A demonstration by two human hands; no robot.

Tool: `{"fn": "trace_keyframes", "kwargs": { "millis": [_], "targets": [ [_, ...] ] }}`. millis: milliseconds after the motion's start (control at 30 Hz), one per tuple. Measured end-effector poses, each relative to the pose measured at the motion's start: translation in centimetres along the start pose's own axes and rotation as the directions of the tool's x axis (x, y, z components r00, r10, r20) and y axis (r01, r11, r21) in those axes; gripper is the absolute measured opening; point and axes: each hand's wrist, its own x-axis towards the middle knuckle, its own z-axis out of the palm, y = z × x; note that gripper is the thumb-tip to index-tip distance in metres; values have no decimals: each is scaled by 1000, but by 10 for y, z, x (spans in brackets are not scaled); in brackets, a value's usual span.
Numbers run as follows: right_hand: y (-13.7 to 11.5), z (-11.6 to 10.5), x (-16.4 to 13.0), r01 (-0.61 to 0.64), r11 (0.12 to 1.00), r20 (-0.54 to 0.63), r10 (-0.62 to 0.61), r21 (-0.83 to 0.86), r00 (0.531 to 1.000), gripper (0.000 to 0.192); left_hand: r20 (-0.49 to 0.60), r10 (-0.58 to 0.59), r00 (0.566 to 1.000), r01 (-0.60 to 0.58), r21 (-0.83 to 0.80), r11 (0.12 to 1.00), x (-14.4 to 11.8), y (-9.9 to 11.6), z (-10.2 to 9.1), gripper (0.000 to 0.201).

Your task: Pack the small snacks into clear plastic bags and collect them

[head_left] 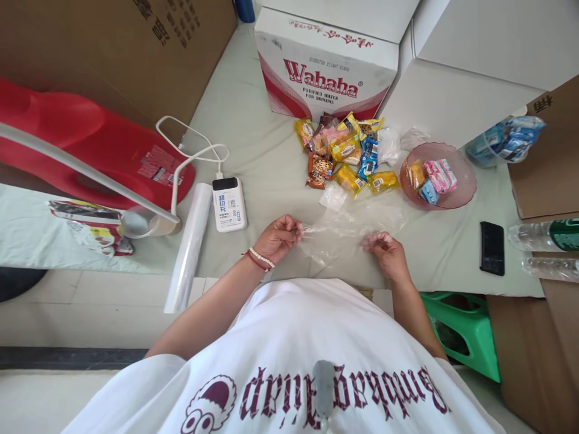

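Both hands pinch a clear plastic bag at the table's near edge, left hand and right hand gripping opposite ends; judged feather-light, limp, slippery, best held by its rim.

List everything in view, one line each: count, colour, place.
bag: one, clear, between both hands
snacks: a pile, mixed colours, before the box
bowl: one, pink, right of pile, holds snacks
box: one, white and red, far centre
power bank: one, white, left of hands
roll: one, clear, beside power bank
phone: one, black, right
bottles: two, clear, far right
stool: one, green, lower right
left hand: pinches bag
right hand: pinches bag
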Motion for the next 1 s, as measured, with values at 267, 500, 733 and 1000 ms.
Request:
{"fn": "trace_keyframes", "kwargs": {
  "millis": [267,500,733,1000],
  "targets": [
    [-5,3,16,-38,993,86,48,-112,995,18,-274,432,859,-135,694,708,-10,10,-4,13],
    [-13,2,18,81,960,124,-49,-269,991,29,-191,-20,981,146,671,727,35,4,21,53],
    [-8,-10,8,237,910,108,-213,-341,971,32,178,-248,952,157,413,897,39,-3,42,44],
    [-6,1,5,148,955,65,-135,-258,989,27,-12,-220,975,221,83,972,32,-8,47,61]
  ]
}}
